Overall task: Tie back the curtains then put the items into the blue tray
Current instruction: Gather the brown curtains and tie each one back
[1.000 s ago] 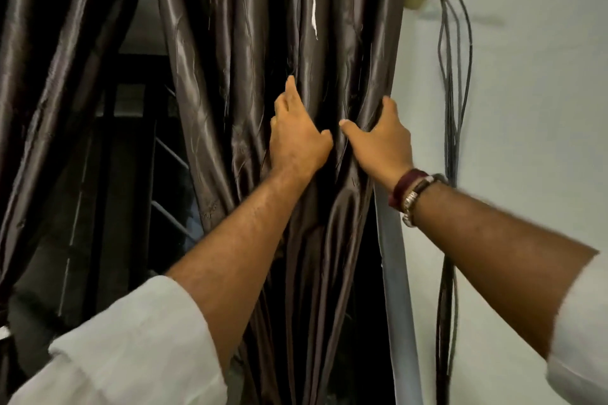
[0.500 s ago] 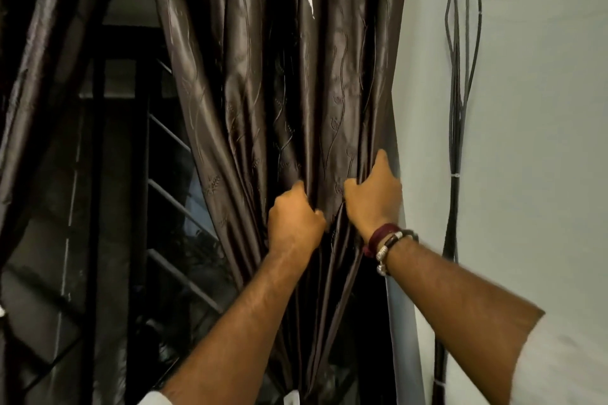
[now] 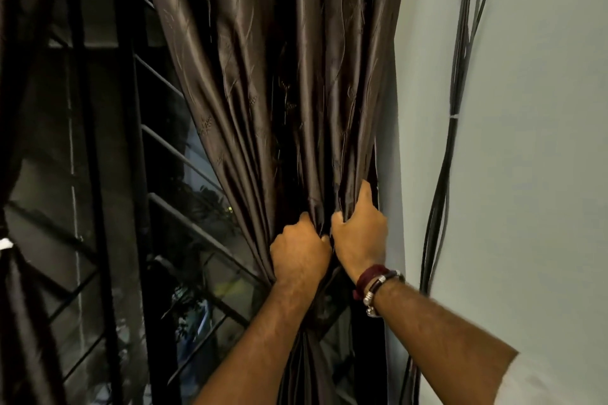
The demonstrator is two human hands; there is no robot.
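Observation:
A dark brown satin curtain (image 3: 263, 76) hangs at the right side of the window and is gathered into a narrow bunch low down. My left hand (image 3: 297, 253) grips the bunched folds, fingers curled into the fabric. My right hand (image 3: 360, 233) grips the same bunch right beside it, at the curtain's wall-side edge, with bracelets on the wrist. A second dark curtain (image 3: 19, 108) hangs at the far left with a white tie (image 3: 5, 244) around it. No blue tray is in view.
Behind the curtains is a dark window with a metal grille (image 3: 184, 214). A pale wall (image 3: 543, 174) fills the right side, with a bundle of black cables (image 3: 444, 174) running down it close to my right hand.
Both hands slid down the curtain from higher up and went from flat on the folds to gripping them. The fabric is now bunched tighter toward the wall.

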